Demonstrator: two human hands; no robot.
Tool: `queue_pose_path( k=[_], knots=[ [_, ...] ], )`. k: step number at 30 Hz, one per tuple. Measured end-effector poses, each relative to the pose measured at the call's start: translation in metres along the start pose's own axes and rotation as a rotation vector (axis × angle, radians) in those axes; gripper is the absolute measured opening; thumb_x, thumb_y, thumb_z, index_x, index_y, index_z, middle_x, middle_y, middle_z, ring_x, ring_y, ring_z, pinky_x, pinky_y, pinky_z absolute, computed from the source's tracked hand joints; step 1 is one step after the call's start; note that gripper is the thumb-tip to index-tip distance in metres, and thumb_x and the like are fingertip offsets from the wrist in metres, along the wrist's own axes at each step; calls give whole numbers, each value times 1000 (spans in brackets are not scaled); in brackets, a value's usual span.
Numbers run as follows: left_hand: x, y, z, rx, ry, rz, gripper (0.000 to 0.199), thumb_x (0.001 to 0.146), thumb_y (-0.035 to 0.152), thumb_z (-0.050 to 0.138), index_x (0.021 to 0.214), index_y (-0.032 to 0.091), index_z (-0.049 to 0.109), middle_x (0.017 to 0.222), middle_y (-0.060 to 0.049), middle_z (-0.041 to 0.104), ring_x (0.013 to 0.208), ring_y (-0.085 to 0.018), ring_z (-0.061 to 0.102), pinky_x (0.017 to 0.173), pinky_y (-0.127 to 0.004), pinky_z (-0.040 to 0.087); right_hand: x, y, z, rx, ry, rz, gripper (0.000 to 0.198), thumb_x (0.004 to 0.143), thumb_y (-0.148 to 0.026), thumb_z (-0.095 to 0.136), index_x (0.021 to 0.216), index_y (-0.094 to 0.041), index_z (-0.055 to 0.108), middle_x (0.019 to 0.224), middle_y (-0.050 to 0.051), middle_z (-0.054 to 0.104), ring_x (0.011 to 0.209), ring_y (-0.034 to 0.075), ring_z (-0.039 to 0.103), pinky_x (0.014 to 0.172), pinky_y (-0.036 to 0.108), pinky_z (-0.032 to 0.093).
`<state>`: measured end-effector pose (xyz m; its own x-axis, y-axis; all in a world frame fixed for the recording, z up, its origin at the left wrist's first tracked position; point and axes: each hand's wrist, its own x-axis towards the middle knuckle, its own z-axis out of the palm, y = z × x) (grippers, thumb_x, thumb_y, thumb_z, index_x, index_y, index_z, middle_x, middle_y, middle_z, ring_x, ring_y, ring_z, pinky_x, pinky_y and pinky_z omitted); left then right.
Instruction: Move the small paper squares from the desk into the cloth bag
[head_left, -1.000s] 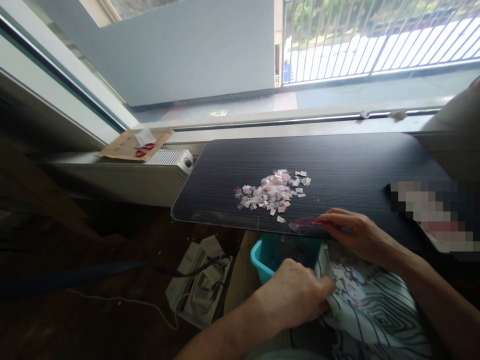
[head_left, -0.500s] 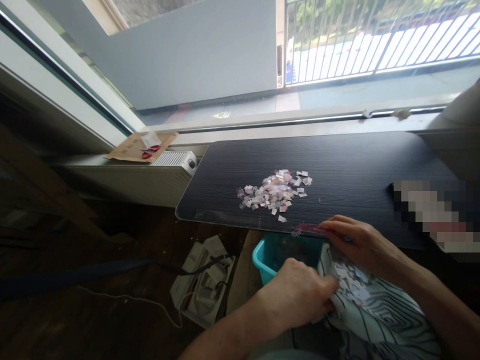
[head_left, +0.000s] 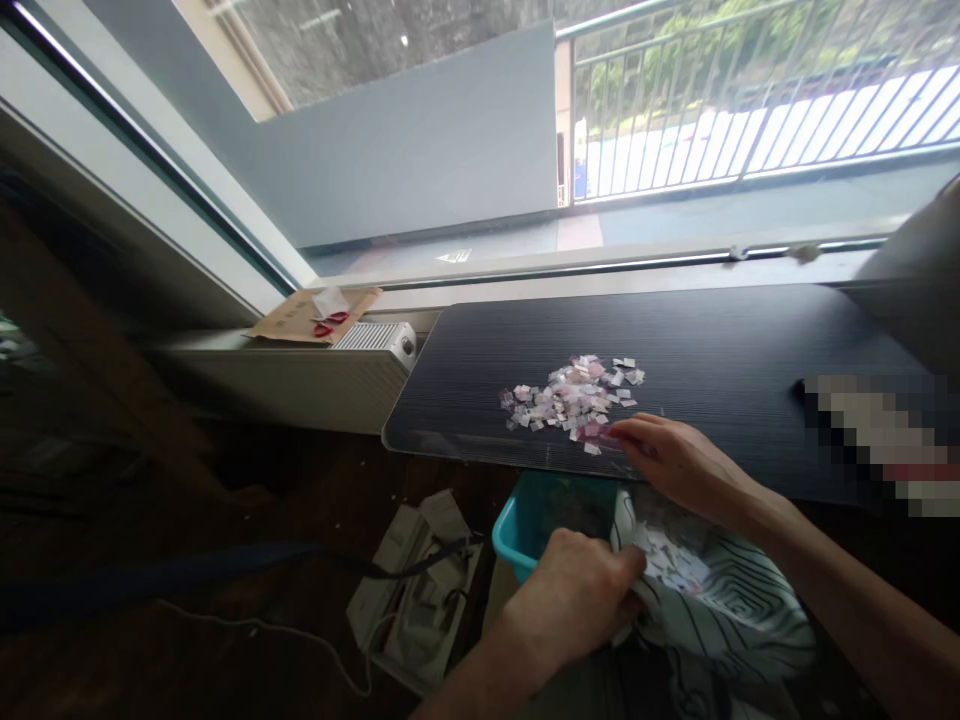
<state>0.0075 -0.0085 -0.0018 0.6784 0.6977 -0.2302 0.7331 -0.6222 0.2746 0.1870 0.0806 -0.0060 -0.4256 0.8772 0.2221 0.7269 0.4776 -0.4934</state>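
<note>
My right hand [head_left: 671, 460] is closed on a thin pink see-through piece [head_left: 600, 432], whose kind I cannot make out. Its far end meets the near edge of a heap of small white and pinkish pieces [head_left: 566, 392] on the dark table. Lower down, my left hand [head_left: 574, 590] grips the rim of a pale bag with black wavy lines [head_left: 750, 590]. Inside the bag's mouth lie many white scraps [head_left: 673, 560]. Beside the left hand, under the table edge, is a turquoise tub [head_left: 514, 535], its inside mostly in shadow.
The dark tabletop [head_left: 712, 350] runs along the window. A pixelated object [head_left: 877, 430] lies at its right end. Red-handled scissors [head_left: 328, 325] rest on cardboard [head_left: 289, 318] by a radiator [head_left: 375, 340]. An open white box [head_left: 427, 600] and a cable [head_left: 330, 650] are on the floor.
My right hand has moved up and left over the tabletop, bringing the pink piece to the heap. My left hand keeps its grip on the bag. The whole view has shifted slightly.
</note>
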Motion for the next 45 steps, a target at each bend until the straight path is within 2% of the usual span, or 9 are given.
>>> queue_pose_path(
  k=[4,10,15,20,23,29,36,41,45],
  knots=[
    [-23,-15,-1,-22,9,-69,15,87,32,55,95,20,60,82,-3,70,77,-25,68,66,-28,46,9,-9,0,-62,2,-6,28,92,-28,43,98,-20,69,87,6,69,74,17,62,66,27,43],
    [-52,-30,-2,-57,25,-196,14,86,32,56,94,21,61,83,-2,71,81,-25,68,67,-28,45,5,-21,-3,-28,-134,-2,29,89,-25,43,98,-21,70,91,4,71,79,17,64,68,26,43],
    [-67,-38,2,-75,62,-262,13,87,31,55,94,23,61,83,-1,70,82,-24,67,67,-28,43,-10,-34,-10,-10,-229,-19,28,87,-24,44,92,-23,72,78,1,71,68,15,62,60,24,41],
    [-74,-40,20,-136,97,-323,11,84,30,59,93,24,61,84,0,70,83,-24,66,68,-28,42,-15,-24,-11,-98,-25,112,29,87,-28,43,98,-22,69,82,2,72,66,16,64,60,25,43],
    [-78,-39,40,-171,57,-370,12,83,26,59,94,24,61,87,0,69,85,-23,65,70,-28,42,-11,-15,-10,-174,-18,204,30,86,-28,42,100,-22,68,74,2,71,60,17,63,55,26,41],
    [-83,-39,56,-234,15,-414,20,79,21,59,99,25,60,94,-1,68,88,-22,62,74,-29,41,-3,-8,-10,-155,76,177,34,86,-26,42,107,-19,67,78,5,71,63,17,63,58,26,43],
    [-78,-46,57,-294,-2,-417,30,84,20,54,112,30,57,95,-1,67,90,-23,62,76,-31,40,10,-19,-12,-164,15,115,28,86,-25,44,104,-20,66,93,6,71,72,17,64,63,26,43],
    [-78,-46,65,-306,-47,-432,46,83,17,50,126,33,50,98,-2,65,93,-24,60,79,-33,40,16,-27,-16,-224,-118,113,28,91,-30,39,100,-21,64,88,5,72,75,20,66,64,28,41],
    [-77,-45,65,-277,-86,-434,37,83,16,48,117,29,55,95,-3,65,91,-24,59,78,-33,40,20,-25,-18,-266,-181,140,30,93,-33,36,102,-22,63,87,6,73,78,22,67,64,28,39]
  ],
)
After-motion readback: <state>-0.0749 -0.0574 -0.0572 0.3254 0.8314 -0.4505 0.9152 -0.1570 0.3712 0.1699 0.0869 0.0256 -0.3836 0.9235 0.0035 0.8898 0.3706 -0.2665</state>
